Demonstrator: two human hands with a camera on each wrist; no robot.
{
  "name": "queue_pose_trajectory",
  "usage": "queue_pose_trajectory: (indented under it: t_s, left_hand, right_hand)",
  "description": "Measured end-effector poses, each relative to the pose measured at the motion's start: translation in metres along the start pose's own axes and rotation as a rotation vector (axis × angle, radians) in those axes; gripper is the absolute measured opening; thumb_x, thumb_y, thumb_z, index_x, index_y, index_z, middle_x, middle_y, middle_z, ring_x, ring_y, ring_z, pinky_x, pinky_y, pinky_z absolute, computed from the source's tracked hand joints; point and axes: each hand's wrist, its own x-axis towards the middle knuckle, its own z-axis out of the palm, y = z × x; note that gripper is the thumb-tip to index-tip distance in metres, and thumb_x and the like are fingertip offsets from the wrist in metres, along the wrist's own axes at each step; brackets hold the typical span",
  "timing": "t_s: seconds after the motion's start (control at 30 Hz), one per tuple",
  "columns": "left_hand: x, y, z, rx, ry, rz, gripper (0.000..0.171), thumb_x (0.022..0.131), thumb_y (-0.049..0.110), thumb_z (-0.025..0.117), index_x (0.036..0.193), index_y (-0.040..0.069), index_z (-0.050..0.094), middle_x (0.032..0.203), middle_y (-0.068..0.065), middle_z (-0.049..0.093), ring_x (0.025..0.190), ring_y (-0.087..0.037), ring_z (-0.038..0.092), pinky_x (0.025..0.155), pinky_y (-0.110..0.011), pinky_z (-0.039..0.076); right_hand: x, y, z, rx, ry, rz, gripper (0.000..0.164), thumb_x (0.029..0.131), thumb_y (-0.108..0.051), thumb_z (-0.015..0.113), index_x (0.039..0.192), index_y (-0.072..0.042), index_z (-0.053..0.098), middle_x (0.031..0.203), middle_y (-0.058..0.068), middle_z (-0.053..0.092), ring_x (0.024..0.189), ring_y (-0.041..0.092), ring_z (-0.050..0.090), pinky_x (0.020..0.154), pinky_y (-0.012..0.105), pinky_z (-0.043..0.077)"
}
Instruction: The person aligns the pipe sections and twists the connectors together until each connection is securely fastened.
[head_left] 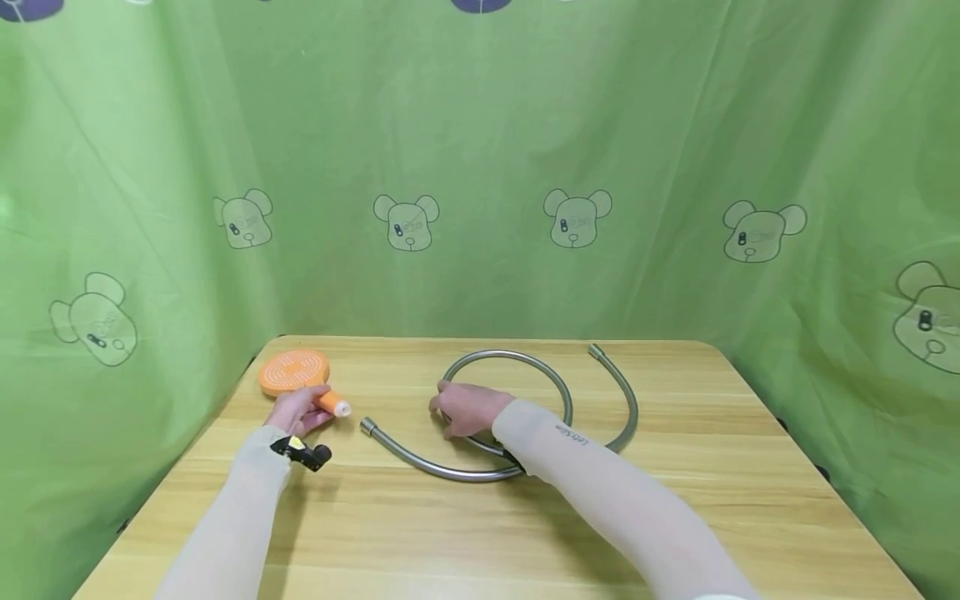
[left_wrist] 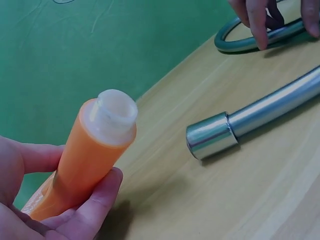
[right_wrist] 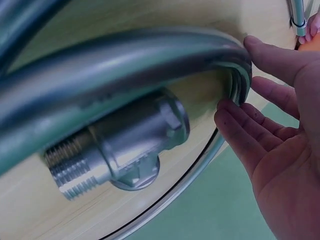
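Note:
An orange shower head (head_left: pixel 294 371) is at the table's left; its handle with a white threaded end (left_wrist: pixel 116 110) points toward the hose. My left hand (head_left: pixel 298 408) grips that handle between thumb and fingers. A metal shower hose (head_left: pixel 468 477) lies looped across the middle, one end fitting (left_wrist: pixel 212 136) close to the handle. My right hand (head_left: pixel 468 408) holds the left bend of the loop, thumb on one side and fingertips on the other. In the right wrist view, a threaded metal valve (right_wrist: pixel 135 140) lies inside the loop; my right hand and forearm hide it from the head view.
The hose's other end (head_left: pixel 596 352) curves toward the table's back edge. Green curtains (head_left: pixel 480 275) with bear prints stand behind and beside the wooden table (head_left: pixel 390 542). A black wrist camera (head_left: pixel 303 452) sticks out from my left sleeve.

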Motion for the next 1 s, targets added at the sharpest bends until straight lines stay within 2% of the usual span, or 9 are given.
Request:
queue_pose_trajectory:
  t_s: [0.13, 0.23, 0.37, 0.63, 0.83, 1.0]
  left_hand:
    - [-0.003, 0.003, -0.001, -0.060, -0.049, -0.028, 0.008, 0.101, 0.005, 0.056, 0.104, 0.000, 0.051, 0.076, -0.007, 0.061, 0.066, -0.014, 0.067, 0.085, -0.029, 0.061]
    - [-0.001, 0.003, -0.002, -0.084, -0.060, -0.046, 0.007, 0.101, 0.005, 0.055, 0.103, 0.001, 0.050, 0.076, -0.008, 0.061, 0.066, -0.015, 0.067, 0.092, -0.030, 0.059]
    - [0.001, 0.001, -0.003, -0.123, -0.068, -0.045, 0.009, 0.101, 0.006, 0.056, 0.105, 0.001, 0.050, 0.079, -0.007, 0.061, 0.068, -0.015, 0.068, 0.099, -0.032, 0.055]
    - [-0.001, -0.002, -0.001, -0.173, -0.097, 0.000, 0.010, 0.101, 0.004, 0.056, 0.107, 0.002, 0.050, 0.079, -0.005, 0.065, 0.071, -0.014, 0.069, 0.087, -0.026, 0.060]
    - [-0.001, -0.002, -0.001, -0.180, -0.105, 0.011, 0.009, 0.100, 0.003, 0.057, 0.106, 0.001, 0.051, 0.079, -0.006, 0.066, 0.072, -0.015, 0.069, 0.085, -0.027, 0.061]
    - [0.001, -0.003, -0.003, -0.146, -0.080, 0.010, 0.011, 0.100, 0.005, 0.059, 0.107, 0.001, 0.052, 0.077, -0.006, 0.066, 0.071, -0.015, 0.070, 0.092, -0.029, 0.059]
  right_hand:
    - [0.000, -0.002, 0.000, 0.002, 0.012, -0.019, 0.052, 0.085, -0.031, 0.081, 0.133, -0.015, 0.066, 0.126, 0.010, 0.058, 0.086, 0.011, 0.061, 0.086, 0.027, 0.057]
    - [0.000, -0.005, -0.001, 0.000, 0.023, -0.028, 0.053, 0.085, -0.032, 0.081, 0.132, -0.015, 0.066, 0.134, 0.013, 0.057, 0.100, 0.017, 0.066, 0.095, 0.031, 0.056]
    - [-0.001, -0.010, -0.004, 0.000, 0.029, -0.032, 0.053, 0.085, -0.033, 0.080, 0.133, -0.015, 0.066, 0.142, 0.015, 0.054, 0.114, 0.024, 0.064, 0.103, 0.036, 0.053]
    - [0.004, -0.015, -0.007, -0.021, 0.063, -0.077, 0.052, 0.085, -0.037, 0.079, 0.131, -0.016, 0.067, 0.120, 0.004, 0.059, 0.093, 0.011, 0.058, 0.092, 0.030, 0.056]
    - [0.008, -0.020, -0.007, -0.023, 0.080, -0.095, 0.053, 0.084, -0.041, 0.079, 0.131, -0.019, 0.067, 0.124, 0.003, 0.060, 0.101, 0.014, 0.060, 0.095, 0.032, 0.055]
    - [0.011, -0.024, -0.005, -0.017, 0.078, -0.095, 0.057, 0.085, -0.045, 0.077, 0.134, -0.021, 0.065, 0.132, 0.005, 0.059, 0.109, 0.017, 0.062, 0.099, 0.035, 0.054]
